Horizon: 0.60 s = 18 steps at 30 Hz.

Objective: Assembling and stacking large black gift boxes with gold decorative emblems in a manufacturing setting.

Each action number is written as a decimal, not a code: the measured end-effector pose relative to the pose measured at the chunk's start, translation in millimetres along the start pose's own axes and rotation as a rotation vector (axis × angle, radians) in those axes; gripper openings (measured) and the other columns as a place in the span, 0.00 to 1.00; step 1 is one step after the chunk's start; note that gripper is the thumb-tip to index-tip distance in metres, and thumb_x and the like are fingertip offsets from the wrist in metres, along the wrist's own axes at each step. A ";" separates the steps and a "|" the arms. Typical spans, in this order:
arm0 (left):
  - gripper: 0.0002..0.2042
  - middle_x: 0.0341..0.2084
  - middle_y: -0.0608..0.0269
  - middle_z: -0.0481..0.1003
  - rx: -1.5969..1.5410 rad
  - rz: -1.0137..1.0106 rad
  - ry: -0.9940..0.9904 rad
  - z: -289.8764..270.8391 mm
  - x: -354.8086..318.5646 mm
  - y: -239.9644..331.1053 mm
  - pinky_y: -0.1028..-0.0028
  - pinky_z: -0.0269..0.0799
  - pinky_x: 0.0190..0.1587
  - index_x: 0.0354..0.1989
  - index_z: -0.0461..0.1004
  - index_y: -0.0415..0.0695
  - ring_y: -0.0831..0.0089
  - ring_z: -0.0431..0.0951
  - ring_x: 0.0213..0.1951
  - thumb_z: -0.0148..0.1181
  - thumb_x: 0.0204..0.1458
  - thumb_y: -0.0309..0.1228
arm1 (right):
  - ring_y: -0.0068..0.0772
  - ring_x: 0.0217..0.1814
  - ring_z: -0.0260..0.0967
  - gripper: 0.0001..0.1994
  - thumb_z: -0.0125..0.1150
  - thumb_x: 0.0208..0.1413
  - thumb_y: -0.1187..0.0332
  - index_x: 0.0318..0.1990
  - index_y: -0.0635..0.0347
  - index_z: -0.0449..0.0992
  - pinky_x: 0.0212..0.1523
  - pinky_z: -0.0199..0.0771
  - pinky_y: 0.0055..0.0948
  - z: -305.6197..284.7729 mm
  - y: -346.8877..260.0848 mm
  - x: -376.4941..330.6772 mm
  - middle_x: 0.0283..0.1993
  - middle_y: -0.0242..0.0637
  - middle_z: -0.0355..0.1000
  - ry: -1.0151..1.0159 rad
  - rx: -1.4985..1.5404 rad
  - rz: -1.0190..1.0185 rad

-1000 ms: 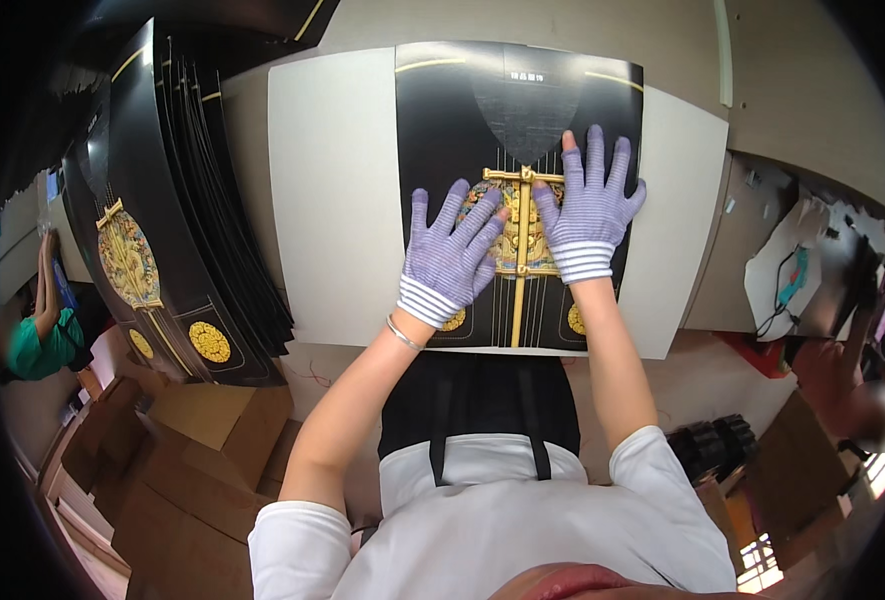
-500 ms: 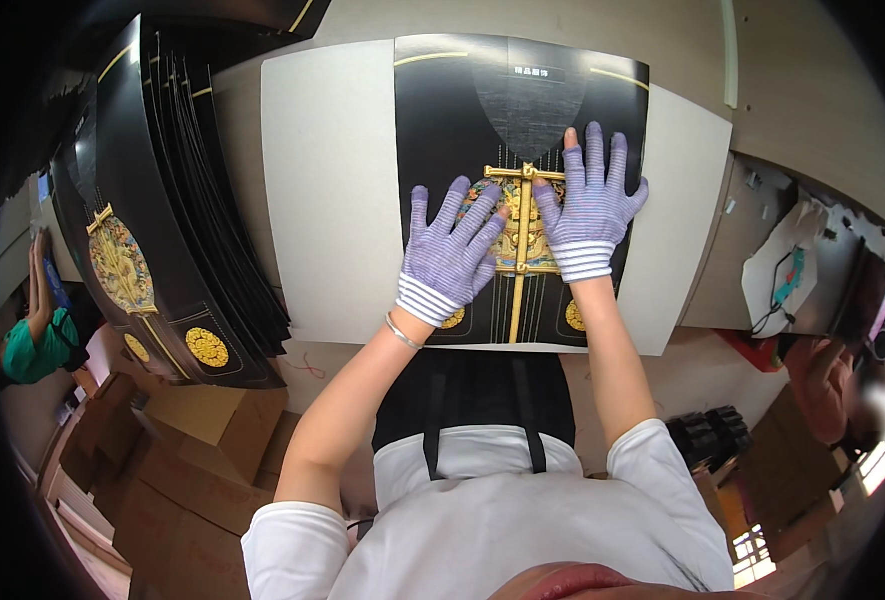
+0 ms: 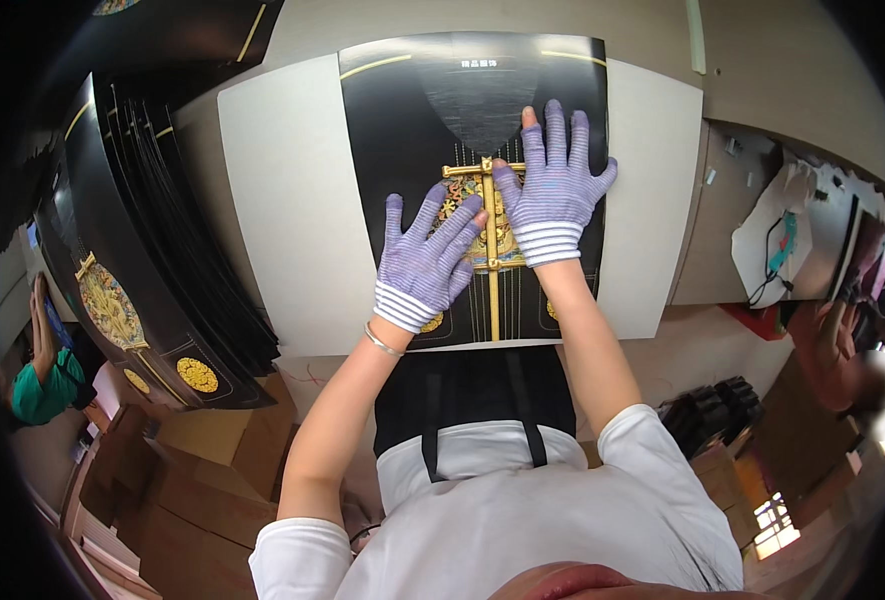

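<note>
A black sheet (image 3: 392, 120) printed with gold clasps and a colourful round pattern lies on a larger white board (image 3: 282, 210) in front of me. Both my hands wear purple striped knit gloves with some fingertips bare. Spread flat on the sheet's lower left part, my left hand (image 3: 424, 265) touches the edge of the round pattern. My right hand (image 3: 560, 190) rests higher up on the right side, fingers stretched away from me, its thumb near the upper gold clasp. Neither hand grips anything, and the palms hide part of the printed pattern.
A fanned stack of similar black printed sheets (image 3: 102, 230) stands at the left. Cardboard boxes (image 3: 212, 430) lie below it. On the right is a white cut-out piece (image 3: 767, 235) with a dark cord. A person in a green sleeve (image 3: 44, 385) is at the far left.
The whole view has shifted and tilted slightly, so the sheet and board appear further left. Both hands stay flat on the sheet in nearly the same places.
</note>
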<state>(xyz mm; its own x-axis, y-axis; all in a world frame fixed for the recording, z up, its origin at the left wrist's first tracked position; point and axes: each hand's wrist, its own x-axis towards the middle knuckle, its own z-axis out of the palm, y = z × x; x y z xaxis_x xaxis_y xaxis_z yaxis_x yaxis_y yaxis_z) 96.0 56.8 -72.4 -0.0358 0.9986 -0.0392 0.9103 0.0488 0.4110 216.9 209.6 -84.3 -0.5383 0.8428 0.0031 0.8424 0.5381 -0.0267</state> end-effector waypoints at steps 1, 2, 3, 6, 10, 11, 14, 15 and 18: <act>0.29 0.65 0.75 0.63 0.002 -0.011 0.003 -0.1 0.3 0.8 0.35 0.42 0.66 0.63 0.68 0.58 0.61 0.58 0.68 0.59 0.48 0.39 | 0.45 0.76 0.45 0.35 0.55 0.55 0.41 0.69 0.39 0.59 0.61 0.45 0.76 0.0 0.1 0.4 0.73 0.35 0.53 -0.003 0.004 0.007; 0.29 0.65 0.75 0.63 0.004 -0.023 0.008 -0.5 0.7 1.6 0.35 0.43 0.66 0.63 0.68 0.58 0.61 0.58 0.68 0.59 0.48 0.39 | 0.45 0.76 0.45 0.35 0.55 0.55 0.41 0.69 0.39 0.59 0.61 0.45 0.76 0.1 0.5 0.8 0.73 0.35 0.53 -0.002 0.002 0.009; 0.29 0.65 0.75 0.63 0.007 -0.024 0.010 -0.6 1.1 2.2 0.35 0.43 0.66 0.63 0.68 0.59 0.62 0.58 0.68 0.59 0.48 0.39 | 0.46 0.76 0.45 0.35 0.55 0.56 0.42 0.69 0.41 0.59 0.61 0.45 0.77 0.1 1.2 1.2 0.73 0.36 0.53 0.008 0.008 -0.001; 0.29 0.65 0.72 0.63 -0.015 -0.014 -0.001 1.6 1.8 1.1 0.36 0.38 0.68 0.65 0.66 0.58 0.56 0.57 0.68 0.57 0.49 0.37 | 0.45 0.76 0.45 0.35 0.55 0.55 0.44 0.69 0.46 0.60 0.62 0.42 0.77 0.2 11.6 -4.1 0.73 0.38 0.53 0.015 0.047 -0.092; 0.29 0.66 0.72 0.63 0.019 -0.021 -0.032 -1.5 -1.0 -1.2 0.35 0.39 0.67 0.65 0.65 0.57 0.55 0.58 0.68 0.56 0.50 0.38 | 0.41 0.76 0.48 0.33 0.56 0.54 0.46 0.64 0.53 0.66 0.69 0.40 0.67 -18.4 45.2 -53.5 0.72 0.38 0.56 -0.213 0.247 -0.567; 0.29 0.66 0.72 0.63 0.015 -0.016 -0.026 -0.8 -0.8 -2.5 0.35 0.39 0.67 0.66 0.65 0.58 0.55 0.58 0.68 0.55 0.51 0.38 | 0.39 0.76 0.48 0.32 0.57 0.53 0.47 0.64 0.51 0.67 0.69 0.41 0.66 -15.2 55.1 -76.7 0.71 0.36 0.57 -0.239 0.264 -0.622; 0.29 0.66 0.72 0.62 0.010 -0.012 -0.033 0.8 2.3 -4.1 0.35 0.39 0.67 0.66 0.65 0.58 0.54 0.58 0.68 0.55 0.51 0.39 | 0.33 0.75 0.51 0.29 0.60 0.53 0.52 0.63 0.46 0.68 0.70 0.43 0.63 -14.3 69.3 -90.7 0.71 0.30 0.58 -0.290 0.384 -0.671; 0.29 0.66 0.73 0.62 0.005 -0.028 -0.072 -2.0 1.2 -2.3 0.35 0.38 0.67 0.65 0.65 0.58 0.55 0.57 0.68 0.55 0.51 0.39 | 0.33 0.74 0.52 0.29 0.61 0.51 0.54 0.63 0.46 0.68 0.70 0.44 0.63 -11.8 74.4 -80.0 0.71 0.31 0.59 -0.262 0.366 -0.738; 0.28 0.65 0.75 0.64 0.025 -0.035 -0.053 2.7 -3.1 -2.4 0.33 0.41 0.66 0.63 0.68 0.58 0.58 0.58 0.68 0.57 0.50 0.40 | 0.34 0.71 0.58 0.29 0.63 0.47 0.58 0.60 0.47 0.70 0.66 0.52 0.63 -11.2 69.9 11.5 0.67 0.33 0.64 -0.060 0.307 -0.802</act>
<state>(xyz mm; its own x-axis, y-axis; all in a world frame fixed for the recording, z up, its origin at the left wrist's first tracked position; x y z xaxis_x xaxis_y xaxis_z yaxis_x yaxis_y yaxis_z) 95.0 53.5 -75.8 -0.0468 0.9937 -0.1020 0.9189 0.0829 0.3857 269.9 257.0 -75.0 -0.9757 0.2026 0.0839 0.1679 0.9363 -0.3084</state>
